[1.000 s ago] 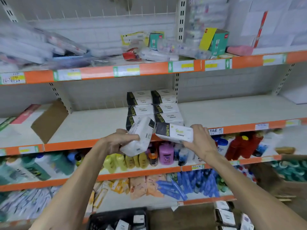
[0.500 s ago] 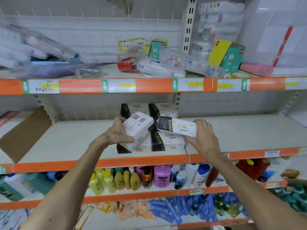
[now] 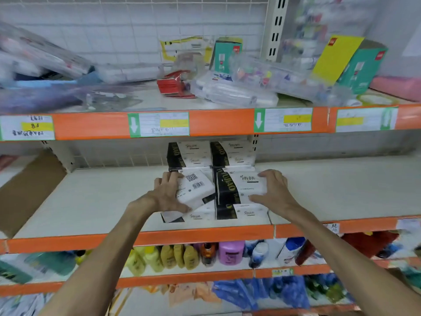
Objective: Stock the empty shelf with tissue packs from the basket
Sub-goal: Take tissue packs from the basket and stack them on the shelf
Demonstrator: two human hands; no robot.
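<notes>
1. The left grip (image 3: 167,193) holds a white plastic-wrapped tissue pack with a QR code and barcode (image 3: 193,187). The fingers curl over its far left edge and the thumb lies at its near edge.
2. This pack lies at 3 o'clock of the left grip, tilted, printed face up, over the front left packs.
3. The right grip (image 3: 274,192) holds a white tissue pack with a black end band (image 3: 241,185). The fingers curl on its far right corner and the thumb lies along its near right side.
4. This pack lies at 9 o'clock of the right grip, level, on the front right packs.
5. The two held packs are just beside each other, mid-span on the white shelf with an orange front edge (image 3: 91,201).
6. At 12 o'clock of both grips, a two-column stack of black-and-white tissue packs (image 3: 209,153) stands near the rear grid.
7. At 6 o'clock, a lower shelf carries coloured bottles (image 3: 230,253), blurred.
</notes>
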